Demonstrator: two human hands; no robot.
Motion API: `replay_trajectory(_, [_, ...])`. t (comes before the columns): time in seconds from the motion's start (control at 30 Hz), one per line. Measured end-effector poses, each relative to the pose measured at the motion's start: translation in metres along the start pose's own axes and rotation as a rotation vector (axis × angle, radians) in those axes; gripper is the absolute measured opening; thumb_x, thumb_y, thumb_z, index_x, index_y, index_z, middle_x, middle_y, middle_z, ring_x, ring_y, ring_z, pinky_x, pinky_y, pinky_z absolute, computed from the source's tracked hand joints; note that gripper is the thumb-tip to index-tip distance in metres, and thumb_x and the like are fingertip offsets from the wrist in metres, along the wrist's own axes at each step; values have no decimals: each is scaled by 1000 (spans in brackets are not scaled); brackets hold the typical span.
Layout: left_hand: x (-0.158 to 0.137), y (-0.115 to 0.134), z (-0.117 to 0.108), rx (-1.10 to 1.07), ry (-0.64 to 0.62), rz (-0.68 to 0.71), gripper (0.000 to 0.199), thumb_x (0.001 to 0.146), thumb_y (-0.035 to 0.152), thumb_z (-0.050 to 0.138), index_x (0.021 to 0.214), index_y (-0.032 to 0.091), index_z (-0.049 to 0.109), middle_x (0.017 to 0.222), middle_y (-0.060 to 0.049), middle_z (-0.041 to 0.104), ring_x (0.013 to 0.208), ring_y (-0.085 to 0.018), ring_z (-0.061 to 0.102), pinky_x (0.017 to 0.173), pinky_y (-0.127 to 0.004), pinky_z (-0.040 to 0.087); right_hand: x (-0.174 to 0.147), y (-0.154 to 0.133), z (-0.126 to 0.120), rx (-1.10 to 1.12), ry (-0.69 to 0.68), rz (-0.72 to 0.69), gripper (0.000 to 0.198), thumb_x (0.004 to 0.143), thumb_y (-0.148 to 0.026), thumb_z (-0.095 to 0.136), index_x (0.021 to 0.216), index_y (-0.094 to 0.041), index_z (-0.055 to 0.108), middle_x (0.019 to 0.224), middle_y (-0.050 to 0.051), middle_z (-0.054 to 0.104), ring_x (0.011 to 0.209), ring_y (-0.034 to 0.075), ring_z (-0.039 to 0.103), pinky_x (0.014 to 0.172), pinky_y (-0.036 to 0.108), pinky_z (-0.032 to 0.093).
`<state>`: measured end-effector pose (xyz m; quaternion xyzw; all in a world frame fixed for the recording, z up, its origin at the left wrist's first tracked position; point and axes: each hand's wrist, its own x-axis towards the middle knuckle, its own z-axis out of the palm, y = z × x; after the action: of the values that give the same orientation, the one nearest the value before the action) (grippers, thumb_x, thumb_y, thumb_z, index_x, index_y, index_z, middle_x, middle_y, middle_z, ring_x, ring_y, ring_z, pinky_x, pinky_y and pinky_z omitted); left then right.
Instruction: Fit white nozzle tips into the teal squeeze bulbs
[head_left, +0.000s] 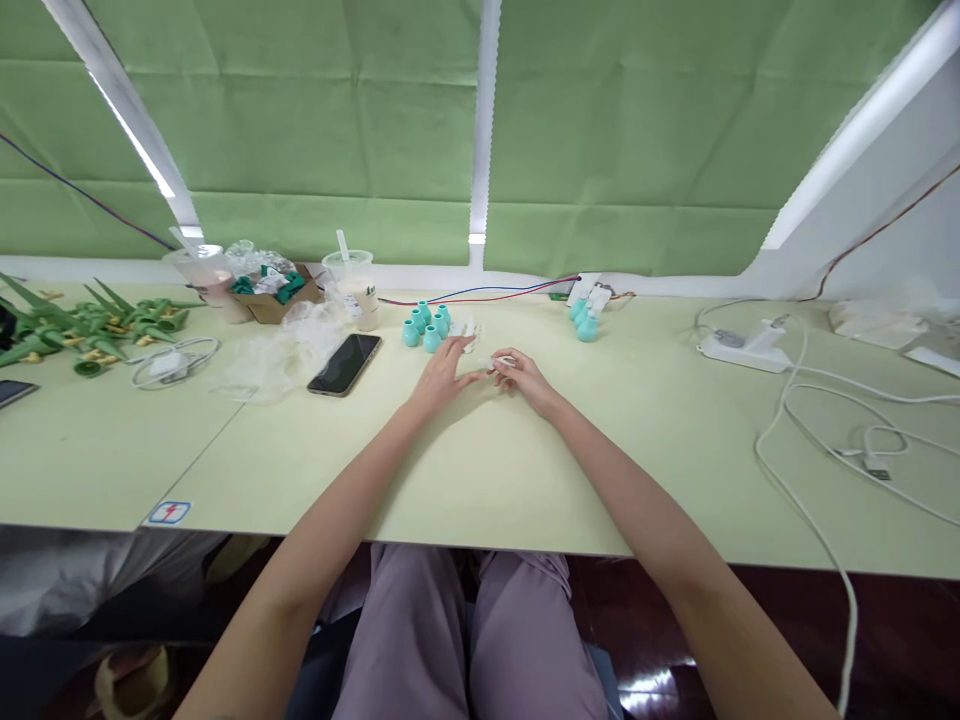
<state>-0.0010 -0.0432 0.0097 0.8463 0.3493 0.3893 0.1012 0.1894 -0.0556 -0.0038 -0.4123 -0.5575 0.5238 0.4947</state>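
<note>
My right hand (525, 380) has its fingers pinched on a small white piece (501, 362), too small to name exactly. Just to the left, my left hand (442, 378) is low over the table, fingers stretched out and thumb pointing toward the right hand. At its fingertips lie several small white pieces (471, 330). Beside them stands a cluster of small turquoise vase-shaped pieces (431, 338) with open necks. Farther right, a second group of turquoise pieces (587, 328) has white parts at its top.
A black phone (345, 364), crumpled clear plastic (274, 350), a drink cup (360, 290) and a small cardboard box (277, 303) are on the left. Green leaf-like pieces (112, 320) lie farther left. A white power strip (742, 350) and loose cables (787, 400) spread across the right.
</note>
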Motion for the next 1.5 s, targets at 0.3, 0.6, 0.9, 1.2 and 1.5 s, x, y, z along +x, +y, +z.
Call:
replay_trajectory(0.3, [35, -59, -20, 406, 197, -418, 25, 80, 29, 54, 100, 16, 62, 114, -17, 52, 110, -34, 39, 88, -47, 33, 7, 4, -6, 37, 37, -6, 37, 68, -46, 64, 96, -22, 60, 87, 2, 60, 65, 9, 54, 47, 18, 39])
replay_trajectory(0.6, [40, -59, -29, 140, 305, -319, 25, 76, 42, 58, 87, 20, 62, 105, -9, 62, 108, -25, 48, 93, -39, 35, 8, 5, -6, 41, 51, -16, 39, 65, -47, 67, 91, -21, 55, 81, 1, 59, 62, 9, 52, 47, 19, 40])
replay_trajectory(0.9, [19, -17, -30, -687, 230, -366, 51, 85, 57, 36, 119, 21, 46, 103, -9, 63, 93, -16, 61, 77, -30, 48, 5, 2, -3, 14, 36, -39, 36, 64, -44, 68, 89, -22, 55, 83, 0, 59, 62, 8, 53, 47, 18, 39])
replay_trajectory(1.2, [0, -2, -5, -363, -15, -358, 41, 65, 46, 67, 93, 17, 62, 92, -6, 65, 86, -19, 59, 79, -32, 46, 3, 0, 2, -62, 48, -102, 31, 66, -42, 66, 88, -22, 57, 75, -2, 59, 60, 9, 53, 46, 17, 36])
replay_trajectory(1.5, [-4, 1, -2, -393, 28, -340, 38, 65, 43, 68, 90, 14, 63, 90, -5, 66, 83, -18, 59, 78, -29, 45, 1, -1, 4, -107, 8, -175, 28, 67, -41, 67, 84, -22, 59, 75, -3, 60, 55, 7, 53, 44, 18, 34])
